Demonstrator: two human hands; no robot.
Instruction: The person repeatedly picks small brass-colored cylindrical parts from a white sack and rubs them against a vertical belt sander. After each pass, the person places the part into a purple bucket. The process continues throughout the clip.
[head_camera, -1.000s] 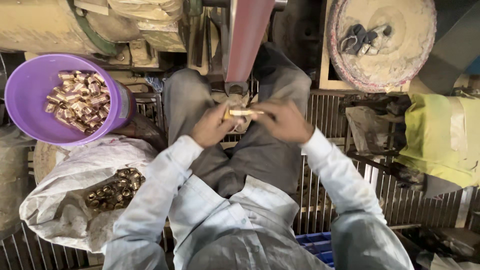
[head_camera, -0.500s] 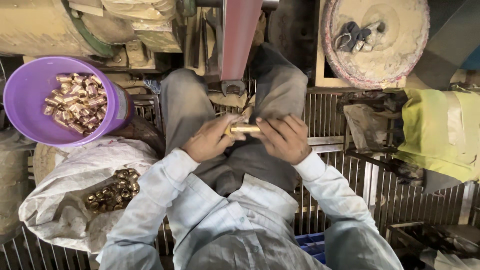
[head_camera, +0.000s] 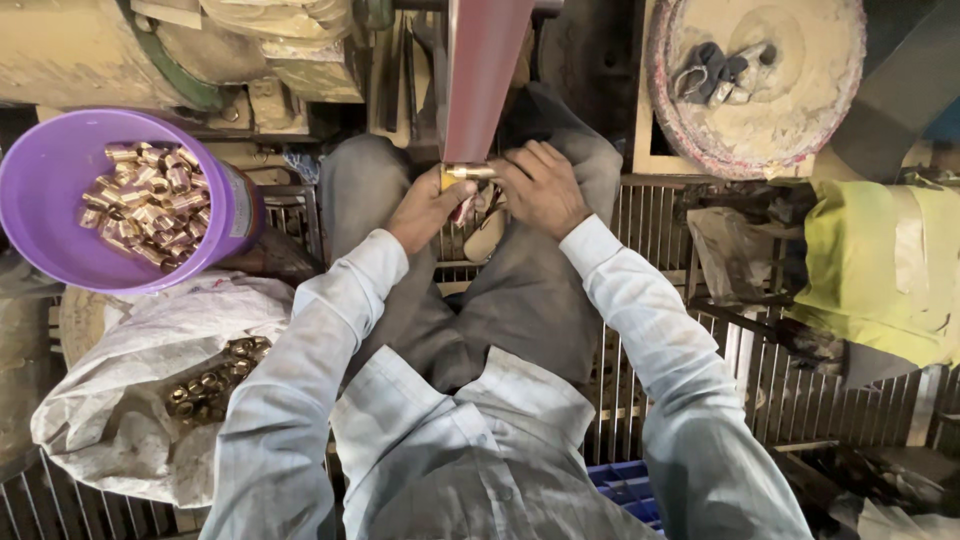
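Note:
A short brass tube lies crosswise against the lower end of a reddish sanding belt. My left hand grips its left end and my right hand grips its right end, both above my grey trouser knees. My pale shirt sleeves run back toward the camera.
A purple bucket at the left holds several polished brass tubes. Below it a white sack holds several duller brass pieces. A dusty round disc stands at the upper right, a yellow-green cloth at the right, a metal grating underfoot.
Both hands have carried the brass tube up and forward from over my lap until it meets the lower end of the belt.

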